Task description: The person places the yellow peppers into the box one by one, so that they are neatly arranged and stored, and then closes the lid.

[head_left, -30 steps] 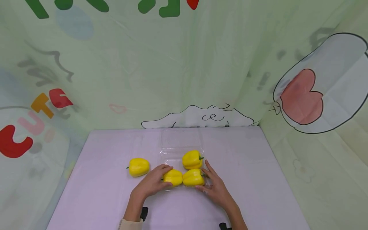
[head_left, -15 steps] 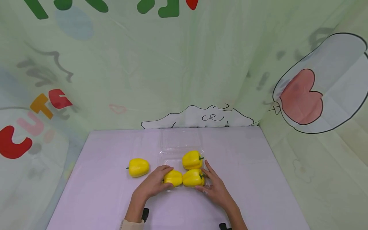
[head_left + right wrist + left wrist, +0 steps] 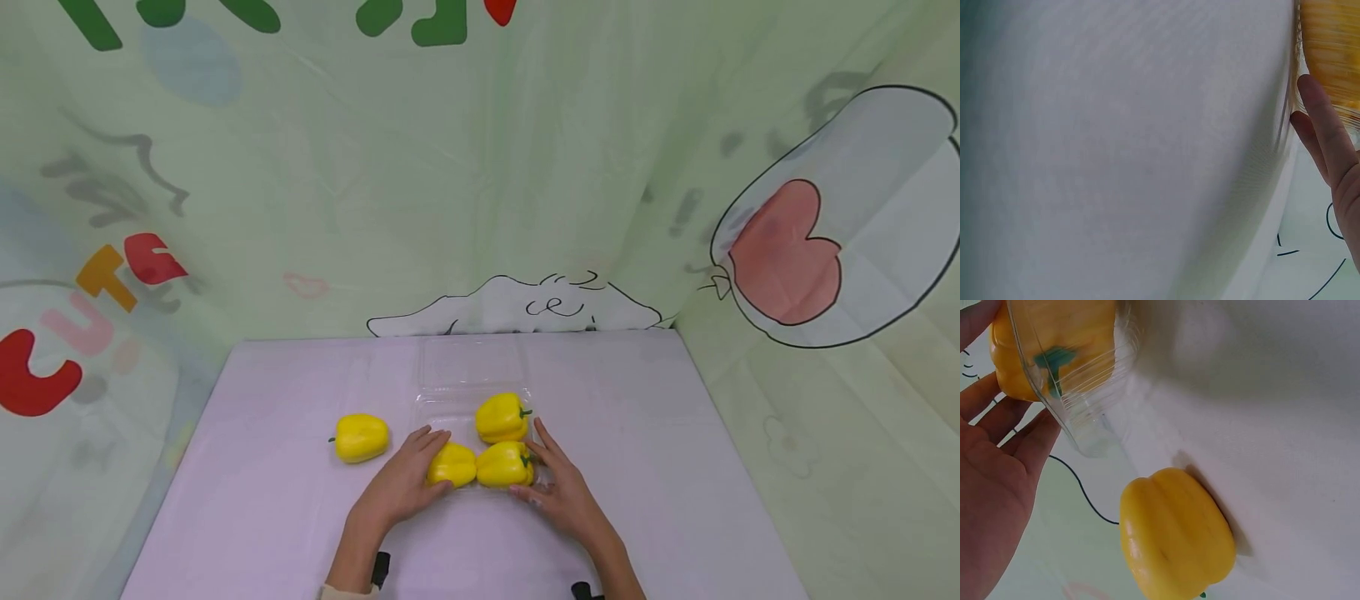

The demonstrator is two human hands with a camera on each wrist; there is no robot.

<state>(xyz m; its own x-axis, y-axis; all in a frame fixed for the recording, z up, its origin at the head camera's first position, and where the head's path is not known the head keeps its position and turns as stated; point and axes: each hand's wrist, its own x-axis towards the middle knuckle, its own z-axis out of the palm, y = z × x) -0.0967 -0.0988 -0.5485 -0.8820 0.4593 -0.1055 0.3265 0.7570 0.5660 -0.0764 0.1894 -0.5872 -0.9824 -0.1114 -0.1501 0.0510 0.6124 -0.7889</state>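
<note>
In the head view, three yellow bell peppers sit in a clear plastic clamshell box (image 3: 444,406). My left hand (image 3: 401,487) holds the front-left bell pepper (image 3: 454,465), thumb in front and fingers behind. My right hand (image 3: 561,493) holds the front-right bell pepper (image 3: 504,464), its thumb at the near side and spread fingers along the box's right side. The third bell pepper (image 3: 502,417) lies just behind that one, its green stem pointing right. Through the clear wall in the left wrist view, a green stem (image 3: 1055,359) shows. Two right fingers (image 3: 1329,128) lie straight against the box.
A fourth yellow bell pepper (image 3: 362,438) lies on the pale table (image 3: 285,517), left of the box. The open lid (image 3: 471,362) lies flat toward the back edge. Printed cloth (image 3: 375,200) hangs behind and at both sides.
My left hand's fingers and palm have turned a little farther over the front-left bell pepper, hiding its stem end. The right hand and the other bell peppers keep their places.
</note>
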